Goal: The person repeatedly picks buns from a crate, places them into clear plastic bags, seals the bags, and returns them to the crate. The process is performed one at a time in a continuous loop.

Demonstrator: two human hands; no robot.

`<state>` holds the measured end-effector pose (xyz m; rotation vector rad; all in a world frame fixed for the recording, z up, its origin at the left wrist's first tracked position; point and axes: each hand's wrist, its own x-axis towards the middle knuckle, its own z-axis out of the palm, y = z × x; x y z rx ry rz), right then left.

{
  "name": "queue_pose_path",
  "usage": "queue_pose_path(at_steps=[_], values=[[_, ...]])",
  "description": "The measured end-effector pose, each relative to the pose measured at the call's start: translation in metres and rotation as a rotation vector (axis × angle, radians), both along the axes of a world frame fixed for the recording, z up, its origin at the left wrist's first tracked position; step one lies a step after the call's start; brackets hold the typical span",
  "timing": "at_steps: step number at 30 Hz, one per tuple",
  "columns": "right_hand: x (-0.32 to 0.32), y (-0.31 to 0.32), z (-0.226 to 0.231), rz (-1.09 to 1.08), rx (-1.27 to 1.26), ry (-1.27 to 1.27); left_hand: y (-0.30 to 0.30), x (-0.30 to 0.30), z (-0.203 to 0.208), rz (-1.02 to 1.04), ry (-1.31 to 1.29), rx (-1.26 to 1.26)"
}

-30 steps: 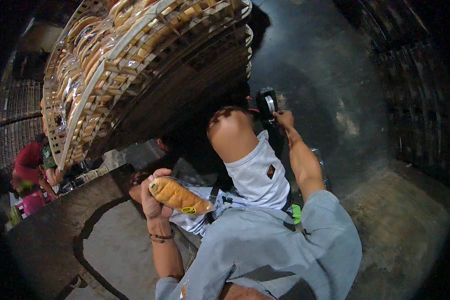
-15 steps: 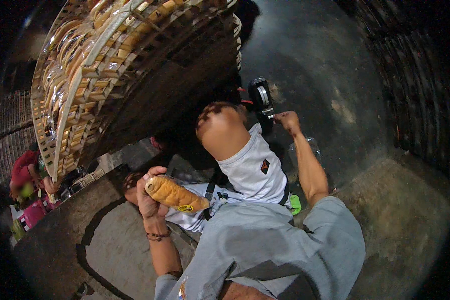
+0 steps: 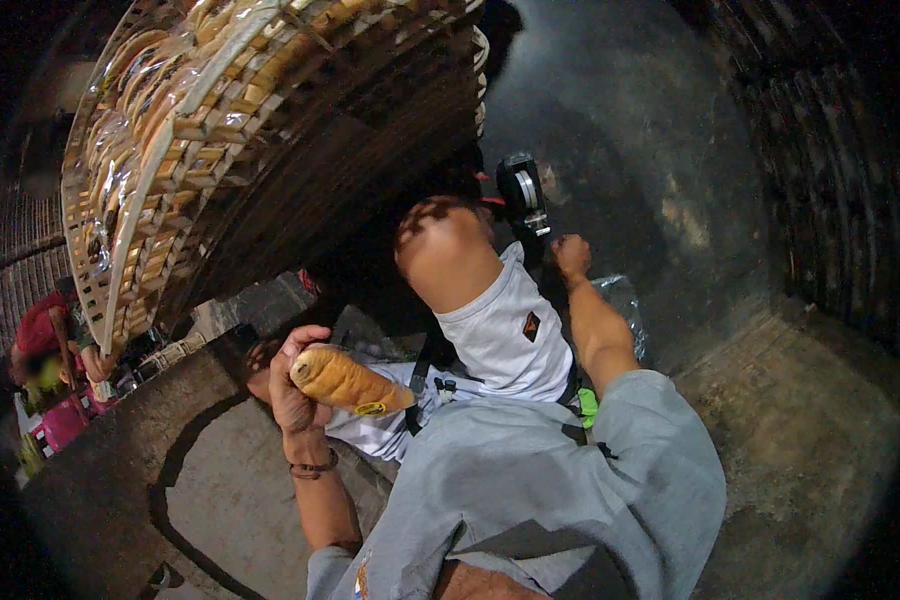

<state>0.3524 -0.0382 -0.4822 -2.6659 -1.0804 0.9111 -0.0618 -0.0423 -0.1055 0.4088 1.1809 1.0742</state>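
Left hand (image 3: 298, 388) clamped on already wrapped bread (image 3: 345, 380), sealing unclear; tape dispenser (image 3: 520, 190) beyond fingers of right hand (image 3: 572, 256), grip cannot tell.

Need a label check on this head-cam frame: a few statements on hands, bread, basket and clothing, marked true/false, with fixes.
1. The left hand holds a bread roll. True.
2. The right hand holds another bread roll. False: no roll shows in it; it is near a black tape dispenser.
3. The woven basket at upper left contains wrapped breads. True.
4. The shorts are black. False: they are white.
5. A dark bracelet is on the left wrist. True.
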Motion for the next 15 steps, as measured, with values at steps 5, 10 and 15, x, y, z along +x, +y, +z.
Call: queue_pose_path(at_steps=[5, 10, 15], values=[[0.019, -0.001, 0.035, -0.246, 0.179, 0.478, 0.006, -0.014, 0.0, -0.115, 0.215, 0.159], [-0.001, 0.042, 0.198, -0.324, 0.522, 1.435, 0.02, -0.006, 0.017, -0.151, 0.216, 0.258], [-0.038, 0.074, 0.322, 0.175, 0.669, 1.959, 0.043, 0.007, 0.048, -0.167, 0.346, 0.423]])
